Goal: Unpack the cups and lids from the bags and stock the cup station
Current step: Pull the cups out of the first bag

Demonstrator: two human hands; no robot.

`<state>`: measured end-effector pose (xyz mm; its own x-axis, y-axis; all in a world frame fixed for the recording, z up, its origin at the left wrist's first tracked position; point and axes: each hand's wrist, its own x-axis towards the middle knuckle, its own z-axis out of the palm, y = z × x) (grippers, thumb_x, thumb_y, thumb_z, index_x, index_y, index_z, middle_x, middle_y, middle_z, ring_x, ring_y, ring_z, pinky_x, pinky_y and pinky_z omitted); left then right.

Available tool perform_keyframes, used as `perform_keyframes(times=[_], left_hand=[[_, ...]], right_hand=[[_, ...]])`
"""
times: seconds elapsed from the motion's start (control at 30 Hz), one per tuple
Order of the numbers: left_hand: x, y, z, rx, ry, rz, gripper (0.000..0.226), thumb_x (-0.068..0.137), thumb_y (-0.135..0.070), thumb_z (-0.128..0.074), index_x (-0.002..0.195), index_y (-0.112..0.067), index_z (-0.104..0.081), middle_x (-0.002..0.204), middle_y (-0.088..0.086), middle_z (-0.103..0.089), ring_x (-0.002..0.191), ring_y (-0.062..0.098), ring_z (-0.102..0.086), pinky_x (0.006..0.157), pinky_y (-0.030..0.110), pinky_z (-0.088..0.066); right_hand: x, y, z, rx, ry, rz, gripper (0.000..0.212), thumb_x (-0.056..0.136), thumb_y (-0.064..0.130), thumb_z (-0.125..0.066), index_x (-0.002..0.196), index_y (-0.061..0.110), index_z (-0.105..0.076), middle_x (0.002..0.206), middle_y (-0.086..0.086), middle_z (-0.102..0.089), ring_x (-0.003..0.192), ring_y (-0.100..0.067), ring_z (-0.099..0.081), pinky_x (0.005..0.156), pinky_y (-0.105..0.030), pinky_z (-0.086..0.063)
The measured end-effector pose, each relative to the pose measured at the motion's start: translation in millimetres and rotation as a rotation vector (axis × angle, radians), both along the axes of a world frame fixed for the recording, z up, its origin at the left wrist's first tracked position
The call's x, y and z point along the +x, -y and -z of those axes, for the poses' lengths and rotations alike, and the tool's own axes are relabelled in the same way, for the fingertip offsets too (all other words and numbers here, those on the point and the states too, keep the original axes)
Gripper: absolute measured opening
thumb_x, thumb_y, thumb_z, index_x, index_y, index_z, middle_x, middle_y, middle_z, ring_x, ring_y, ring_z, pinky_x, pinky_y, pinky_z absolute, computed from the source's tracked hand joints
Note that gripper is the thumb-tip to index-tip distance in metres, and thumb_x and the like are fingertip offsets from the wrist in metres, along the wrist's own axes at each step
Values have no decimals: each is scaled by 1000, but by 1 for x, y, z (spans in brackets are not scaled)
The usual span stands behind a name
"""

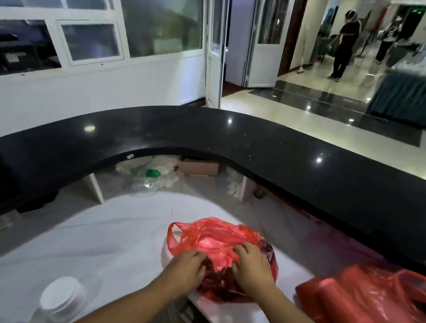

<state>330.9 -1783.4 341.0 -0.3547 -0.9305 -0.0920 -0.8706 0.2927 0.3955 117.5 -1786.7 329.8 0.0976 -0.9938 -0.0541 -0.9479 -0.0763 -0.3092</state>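
Note:
A red plastic bag lies on the white counter in front of me, its handles loose at the left. My left hand grips the bag's near left side with curled fingers. My right hand lies on top of the bag at its right, fingers bent into the plastic. Dark contents show through the bag's near part; I cannot tell what they are. A second red bag, holding long stacked sleeves, lies at the right.
A curved black countertop rises behind the white counter. A white-lidded clear container stands at the near left. Under the black top sit a cardboard box and clear plastic wrappings. People stand in the hall at the back right.

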Motion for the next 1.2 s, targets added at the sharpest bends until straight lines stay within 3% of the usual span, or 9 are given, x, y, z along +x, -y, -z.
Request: perform_keyframes(times=[0.2, 0.47, 0.57, 0.67, 0.73, 0.83, 0.93, 1.03, 1.2], left_hand=[[-39, 52, 16, -34, -25, 100, 38, 98, -25, -46, 134, -23, -58, 133, -2, -58, 121, 18, -52, 103, 31, -43], [-64, 124, 48, 74, -39, 219, 45, 85, -18, -42, 124, -18, -65, 125, 1, -63, 116, 22, -56, 97, 34, -45], [-72, 141, 68, 211, -104, 215, 41, 88, -11, -45, 123, -15, -65, 126, 4, -63, 117, 22, -57, 98, 32, -46], [-84, 152, 82, 346, -183, 203, 36, 91, -9, -46, 119, -11, -69, 122, 12, -69, 114, 27, -62, 98, 33, -47], [-91, 155, 86, 448, -226, 152, 33, 93, -9, -47, 115, -11, -71, 113, 13, -72, 106, 29, -66, 90, 34, -50], [-101, 162, 86, 564, -284, 4, 29, 97, -9, -46, 118, -7, -67, 114, 15, -71, 107, 31, -66, 86, 32, -48], [-105, 167, 84, 639, -319, -156, 34, 104, -25, -46, 124, -6, -65, 126, 16, -67, 117, 30, -62, 95, 31, -46], [-106, 166, 85, 697, -309, -230, 38, 97, -40, -58, 116, -10, -72, 116, 9, -72, 107, 26, -67, 93, 33, -51], [-112, 156, 88, 770, -496, -378, 31, 72, -22, -84, 99, -15, -72, 97, 4, -76, 90, 21, -72, 90, 39, -57]], right_hand=[[-2, 45, 11, 70, -104, 118, 43, 99, 45, -47, 134, 22, -54, 165, -11, -15, 153, -32, -9, 121, -54, -12], [-9, 101, 33, 364, 71, 661, 83, 92, 54, -59, 151, 16, -15, 149, -17, -32, 135, -46, -37, 100, -56, -46], [-24, 107, 45, 411, 103, 712, 67, 93, 46, -59, 145, 13, -34, 138, -16, -47, 123, -39, -55, 98, -44, -49], [-40, 107, 53, 381, 106, 722, 31, 93, 36, -54, 116, 17, -62, 117, -11, -65, 108, -35, -64, 88, -38, -52], [-48, 105, 58, 376, 141, 722, 22, 88, 27, -53, 100, 16, -68, 106, -11, -72, 101, -35, -66, 84, -37, -53], [-57, 102, 64, 370, 230, 720, 19, 88, 16, -51, 95, 14, -69, 104, -12, -73, 102, -36, -65, 82, -36, -49], [-68, 103, 71, 369, 331, 737, 22, 92, 13, -47, 97, 10, -68, 108, -14, -73, 104, -35, -65, 81, -34, -46], [-76, 105, 79, 393, 438, 773, 25, 93, 16, -46, 96, 10, -71, 107, -12, -74, 100, -32, -66, 80, -32, -46], [-82, 108, 85, 407, 557, 780, 23, 92, 20, -50, 92, 11, -72, 98, -8, -75, 94, -26, -68, 84, -35, -53]])
